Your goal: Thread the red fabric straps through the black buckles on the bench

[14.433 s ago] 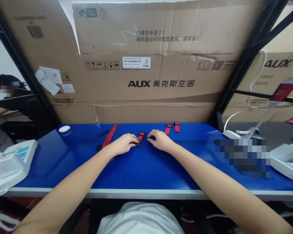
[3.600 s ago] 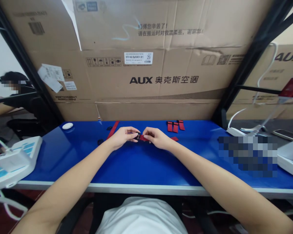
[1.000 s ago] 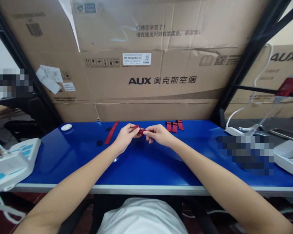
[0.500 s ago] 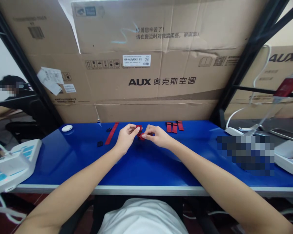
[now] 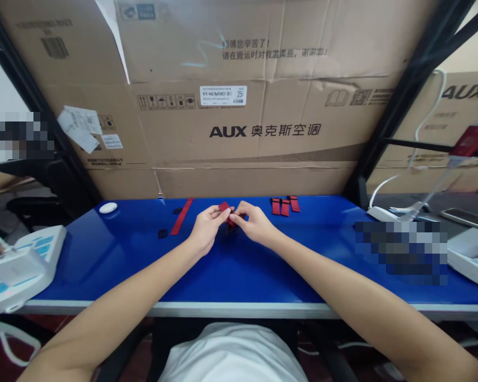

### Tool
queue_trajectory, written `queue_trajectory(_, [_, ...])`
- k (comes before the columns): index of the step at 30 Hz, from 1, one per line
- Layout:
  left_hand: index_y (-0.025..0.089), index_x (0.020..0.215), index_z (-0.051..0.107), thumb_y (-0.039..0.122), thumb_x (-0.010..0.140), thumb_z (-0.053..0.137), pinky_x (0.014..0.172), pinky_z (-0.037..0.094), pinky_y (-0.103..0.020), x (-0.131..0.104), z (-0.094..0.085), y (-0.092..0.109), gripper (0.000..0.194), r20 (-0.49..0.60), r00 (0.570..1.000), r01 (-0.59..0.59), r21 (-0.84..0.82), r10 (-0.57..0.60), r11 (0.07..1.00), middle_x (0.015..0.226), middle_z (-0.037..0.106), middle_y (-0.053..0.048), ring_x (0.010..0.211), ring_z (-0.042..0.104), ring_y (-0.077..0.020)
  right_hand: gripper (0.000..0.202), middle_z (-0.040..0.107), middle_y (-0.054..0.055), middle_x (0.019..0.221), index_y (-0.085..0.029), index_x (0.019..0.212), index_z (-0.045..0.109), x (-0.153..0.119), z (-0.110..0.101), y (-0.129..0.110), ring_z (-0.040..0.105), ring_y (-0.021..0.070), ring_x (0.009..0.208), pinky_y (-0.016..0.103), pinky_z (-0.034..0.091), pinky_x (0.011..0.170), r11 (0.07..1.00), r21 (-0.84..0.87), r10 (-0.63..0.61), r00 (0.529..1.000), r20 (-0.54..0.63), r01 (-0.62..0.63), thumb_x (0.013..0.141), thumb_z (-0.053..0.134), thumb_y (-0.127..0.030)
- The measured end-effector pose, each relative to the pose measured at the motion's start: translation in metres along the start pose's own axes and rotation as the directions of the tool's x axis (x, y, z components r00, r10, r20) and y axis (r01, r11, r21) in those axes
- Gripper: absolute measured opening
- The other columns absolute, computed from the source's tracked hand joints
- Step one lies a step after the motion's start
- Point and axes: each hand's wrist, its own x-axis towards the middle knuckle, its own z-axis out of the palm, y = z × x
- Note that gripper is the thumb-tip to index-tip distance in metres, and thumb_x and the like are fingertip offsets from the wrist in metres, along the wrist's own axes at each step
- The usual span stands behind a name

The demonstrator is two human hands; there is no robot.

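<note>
Over the middle of the blue table (image 5: 239, 270), my left hand (image 5: 205, 228) pinches a red webbing strap (image 5: 223, 206), one end of which sticks up above the fingertips. My right hand (image 5: 255, 222) is closed on the same strap from the other side, its thumb almost meeting my left thumb. A dark part hangs below the fingers, too small and shaded to make out. Left of my hands lies a flat red strap (image 5: 182, 216), with a black buckle (image 5: 163, 233) and another small black piece (image 5: 177, 210) beside it.
Several short red straps with black buckles (image 5: 284, 207) lie at the back right. A white round object (image 5: 108, 208) sits at the back left. A power strip (image 5: 43, 260) stands on the left edge. Cardboard (image 5: 239, 148) walls off the back. Another person (image 5: 24, 138) sits far left.
My hands have come closer together, the right moving slightly left. The strap's upper end has tilted, and its lower part now hangs beneath my fingertips.
</note>
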Motion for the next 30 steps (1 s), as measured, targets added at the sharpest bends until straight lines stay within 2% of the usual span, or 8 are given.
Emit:
queue_trajectory(4, [0.013,0.092,0.067,0.031,0.069,0.080,0.098,0.045,-0.036,0.0013,-0.0001,0.0022,0.032,-0.010,1.000,0.021,-0.050,-0.021,0.999,0.103,0.072,-0.011,0.097,0.067,-0.0191,0.024,0.054,0.003,0.075,-0.018,0.070,0.062,0.0030,0.0028,0.0015,0.052,0.0158,0.074,0.030,0.042,0.073,1.000,-0.021,-0.002,0.997,-0.074,0.000,0.086,0.057,-0.035])
queue_trajectory(8, [0.013,0.090,0.067,0.030,0.068,0.081,0.096,0.047,-0.037,0.0037,-0.0015,0.0040,0.031,-0.074,0.997,-0.018,-0.052,0.014,0.999,0.102,0.072,-0.011,0.097,0.067,-0.0198,0.018,0.061,0.005,0.086,-0.019,0.074,0.064,0.0043,0.0016,0.0058,0.054,0.0189,0.087,0.034,0.041,0.082,0.999,-0.018,-0.028,0.999,-0.031,0.028,0.081,0.065,-0.036])
queue_trajectory(11, [0.013,0.091,0.068,0.032,0.069,0.080,0.095,0.047,-0.037,0.0038,-0.0012,0.0027,0.032,-0.067,0.996,-0.056,-0.010,0.055,0.998,0.102,0.072,-0.011,0.100,0.066,-0.0210,0.020,0.062,0.004,0.083,-0.019,0.075,0.063,0.0025,0.0004,0.0047,0.055,0.0173,0.080,0.032,0.043,0.079,0.998,0.063,0.005,1.000,0.018,-0.006,0.083,0.061,-0.037])
queue_trajectory(17, [0.014,0.091,0.069,0.036,0.069,0.079,0.096,0.046,-0.036,0.0003,0.0035,-0.0006,0.033,-0.037,0.995,-0.094,0.085,0.098,0.992,0.102,0.072,-0.011,0.100,0.066,-0.0217,0.026,0.064,0.003,0.072,-0.017,0.070,0.061,0.0016,0.0017,0.0004,0.056,0.0158,0.068,0.029,0.044,0.070,0.976,0.179,0.119,0.993,0.020,-0.121,0.081,0.060,-0.041])
queue_trajectory(23, [0.015,0.091,0.069,0.036,0.071,0.078,0.095,0.047,-0.037,0.0013,0.0009,-0.0004,0.030,-0.034,0.995,-0.091,0.071,0.094,0.993,0.104,0.072,-0.011,0.102,0.066,-0.0226,0.026,0.069,0.005,0.078,-0.017,0.076,0.067,0.0041,-0.0015,0.0051,0.060,0.0180,0.073,0.031,0.045,0.073,0.973,0.176,0.143,0.988,0.060,-0.151,0.080,0.061,-0.041])
queue_trajectory(27, [0.014,0.089,0.069,0.035,0.071,0.078,0.094,0.048,-0.038,0.0030,-0.0015,0.0008,0.029,-0.061,0.994,-0.091,0.047,0.094,0.995,0.103,0.072,-0.012,0.101,0.066,-0.0238,0.024,0.069,0.005,0.082,-0.017,0.077,0.068,0.0037,-0.0049,0.0079,0.060,0.0188,0.079,0.032,0.043,0.078,0.992,0.070,0.095,0.992,0.086,-0.101,0.080,0.062,-0.040])
queue_trajectory(30, [0.014,0.090,0.069,0.035,0.071,0.078,0.094,0.048,-0.038,0.0024,-0.0014,-0.0001,0.030,-0.058,0.994,-0.088,0.047,0.091,0.995,0.103,0.072,-0.012,0.100,0.066,-0.0235,0.024,0.068,0.005,0.082,-0.017,0.076,0.067,0.0031,-0.0051,0.0086,0.059,0.0184,0.080,0.032,0.043,0.079,0.996,0.053,0.062,0.995,0.079,-0.066,0.081,0.061,-0.040])
